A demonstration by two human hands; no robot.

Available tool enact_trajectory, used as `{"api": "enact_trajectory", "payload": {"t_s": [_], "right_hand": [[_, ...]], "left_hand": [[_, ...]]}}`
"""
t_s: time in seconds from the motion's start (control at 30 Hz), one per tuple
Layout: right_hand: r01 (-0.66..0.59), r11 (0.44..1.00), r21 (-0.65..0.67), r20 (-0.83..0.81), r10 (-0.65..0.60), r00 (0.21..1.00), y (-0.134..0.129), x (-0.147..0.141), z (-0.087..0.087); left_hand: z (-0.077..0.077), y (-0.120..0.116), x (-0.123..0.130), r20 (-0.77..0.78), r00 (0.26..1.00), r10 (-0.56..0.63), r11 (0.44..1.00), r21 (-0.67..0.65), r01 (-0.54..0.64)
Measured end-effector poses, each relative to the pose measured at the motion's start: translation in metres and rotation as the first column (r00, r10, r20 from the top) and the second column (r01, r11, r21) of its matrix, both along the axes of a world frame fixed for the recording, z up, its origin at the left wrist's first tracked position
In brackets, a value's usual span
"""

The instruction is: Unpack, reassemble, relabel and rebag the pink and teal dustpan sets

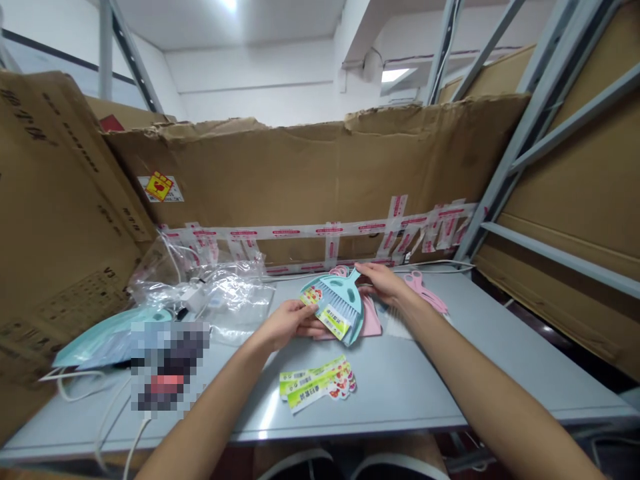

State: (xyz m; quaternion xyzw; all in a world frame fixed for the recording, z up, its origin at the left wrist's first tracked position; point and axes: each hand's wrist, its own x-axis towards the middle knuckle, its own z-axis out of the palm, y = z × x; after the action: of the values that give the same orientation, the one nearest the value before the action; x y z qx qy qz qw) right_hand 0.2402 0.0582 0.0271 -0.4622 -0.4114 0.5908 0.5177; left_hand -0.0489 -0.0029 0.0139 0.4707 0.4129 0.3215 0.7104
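A light-teal dustpan (347, 287) with a small brush (332, 300) nested in it is held up between my hands. A yellow-green printed label card (335, 323) wraps across the brush. My left hand (286, 325) is closed on the left edge of the set, thumb over the card and fingers underneath. My right hand (382, 283) pinches the dustpan's handle at the top. A pink dustpan (371, 321) lies on the table, partly hidden behind the teal one. Several loose label cards (315, 384) lie overlapped in front of my hands.
Pink handled pieces (426, 295) lie right of my right forearm. Clear plastic bags (235, 293), teal items (107, 337), white cables (107, 417) and a pixelated object (170, 367) are at left. A cardboard wall (300, 167) and metal shelf posts (520, 133) enclose the grey table (400, 400).
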Motion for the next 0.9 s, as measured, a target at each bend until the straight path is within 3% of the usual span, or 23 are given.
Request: {"api": "enact_trajectory", "payload": {"t_s": [0.17, 0.33, 0.5, 0.73, 0.83, 0.9], "right_hand": [[-0.007, 0.999, -0.05, 0.011, 0.007, 1.0, 0.005, 0.001, -0.004], [-0.017, 1.0, -0.025, 0.003, 0.018, 1.0, 0.004, -0.004, 0.0], [-0.005, 0.998, 0.066, -0.047, 0.008, 0.999, -0.003, -0.008, 0.008], [0.037, 0.994, 0.104, -0.036, -0.033, 0.999, -0.005, -0.011, 0.012], [0.208, 0.953, 0.219, -0.039, -0.204, 0.978, 0.004, 0.02, 0.022], [0.279, 0.927, 0.25, 0.05, -0.3, 0.953, 0.009, 0.053, 0.029]], "left_hand": [[0.018, -0.002, -0.021, -0.289, 0.941, -0.178, 0.982, 0.012, 0.19], [0.028, -0.003, -0.028, -0.447, 0.875, -0.187, 0.977, 0.009, 0.213], [0.032, -0.01, -0.017, -0.367, 0.906, -0.21, 0.976, -0.03, 0.214], [0.016, -0.012, 0.002, -0.282, 0.946, -0.158, 0.982, 0.055, 0.18], [0.023, -0.017, 0.0, -0.326, 0.897, -0.298, 0.939, 0.072, 0.337], [0.034, -0.022, -0.004, -0.364, 0.788, -0.497, 0.839, 0.03, 0.543]]}}
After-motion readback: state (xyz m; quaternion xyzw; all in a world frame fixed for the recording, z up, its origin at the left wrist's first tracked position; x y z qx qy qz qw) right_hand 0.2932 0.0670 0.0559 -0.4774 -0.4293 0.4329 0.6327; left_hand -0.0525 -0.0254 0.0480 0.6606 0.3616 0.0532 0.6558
